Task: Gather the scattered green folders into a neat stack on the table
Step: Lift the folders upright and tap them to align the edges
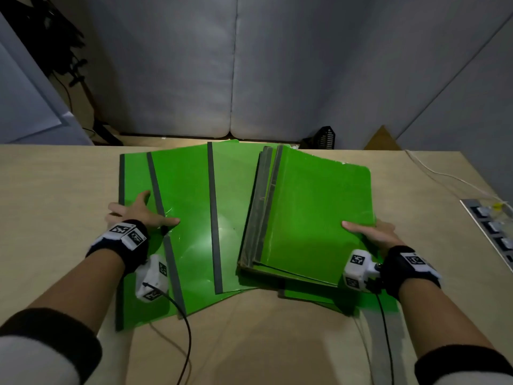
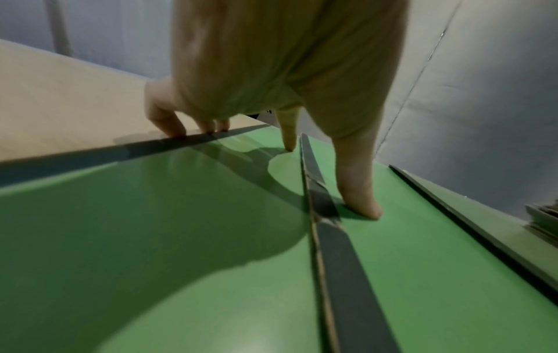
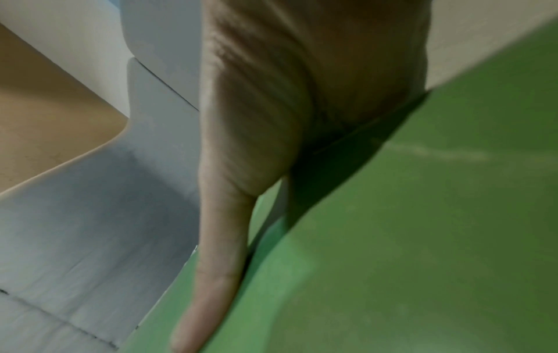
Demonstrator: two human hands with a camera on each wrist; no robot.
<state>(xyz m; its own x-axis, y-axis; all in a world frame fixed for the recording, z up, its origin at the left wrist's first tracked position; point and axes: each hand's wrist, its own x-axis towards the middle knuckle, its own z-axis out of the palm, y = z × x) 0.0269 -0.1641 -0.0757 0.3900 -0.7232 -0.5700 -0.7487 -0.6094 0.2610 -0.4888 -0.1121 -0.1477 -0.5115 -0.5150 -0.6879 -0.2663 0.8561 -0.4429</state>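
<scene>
Several green folders with grey spines lie fanned across the wooden table (image 1: 55, 190). My left hand (image 1: 138, 212) is spread flat over the two leftmost folders (image 1: 133, 179). Its fingertips (image 2: 169, 129) touch the outer grey spine and its thumb (image 2: 359, 191) presses the second folder (image 1: 183, 184). A third folder (image 1: 236, 190) lies in the middle. My right hand (image 1: 372, 234) pinches the right edge of a stack of folders (image 1: 313, 212), thumb (image 3: 211, 274) on top, fingers hidden beneath. The stack is tilted up off another folder (image 1: 319, 297) lying flat.
A metal power strip (image 1: 491, 226) and a white cable (image 1: 444, 173) lie along the table's right edge. Grey padded walls stand behind. A black basket (image 1: 323, 138) and cardboard (image 1: 383, 138) sit beyond the far edge. Black wrist-camera cables (image 1: 186, 329) trail over the front.
</scene>
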